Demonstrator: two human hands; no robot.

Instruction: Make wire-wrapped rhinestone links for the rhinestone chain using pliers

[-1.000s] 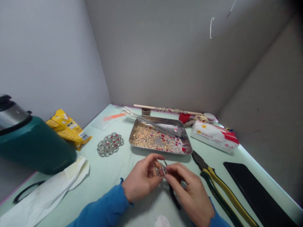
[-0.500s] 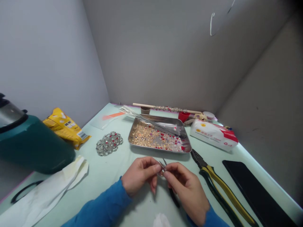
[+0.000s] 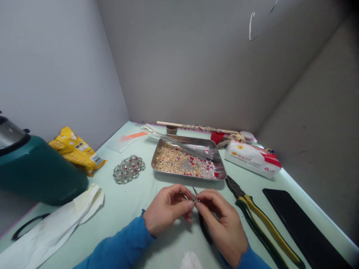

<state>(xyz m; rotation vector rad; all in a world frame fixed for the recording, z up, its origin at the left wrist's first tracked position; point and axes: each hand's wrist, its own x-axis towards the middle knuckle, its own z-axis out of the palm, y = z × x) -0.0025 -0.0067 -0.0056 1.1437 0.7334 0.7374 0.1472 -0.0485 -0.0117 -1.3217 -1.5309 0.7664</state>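
Observation:
Thumb and fingers of my left hand (image 3: 171,207) pinch one side of a small silvery beaded wire piece (image 3: 195,200). From the other side my right hand (image 3: 221,220) pinches the same piece, so the fingertips nearly meet. Its exact shape is mostly hidden by the fingers. A slim tool with a pointed metal tip and dark handle (image 3: 205,232) lies on the table, partly behind my right hand. Beyond both hands stands a metal tray (image 3: 187,176) of gold, clear and red beads (image 3: 171,158), with a bundle of thin wires (image 3: 174,141) resting across it.
Left of the tray lies a heap of beaded rings (image 3: 129,170). Large pliers (image 3: 259,220) and a black phone-like slab (image 3: 300,224) are at right, near a tissue pack (image 3: 252,158). A green bottle (image 3: 39,172), yellow packet (image 3: 80,151) and white paper (image 3: 58,231) occupy the left.
My left fingers have curled in closer to the right ones, and the small piece is turned between them. The tray, pliers and other things stay in place.

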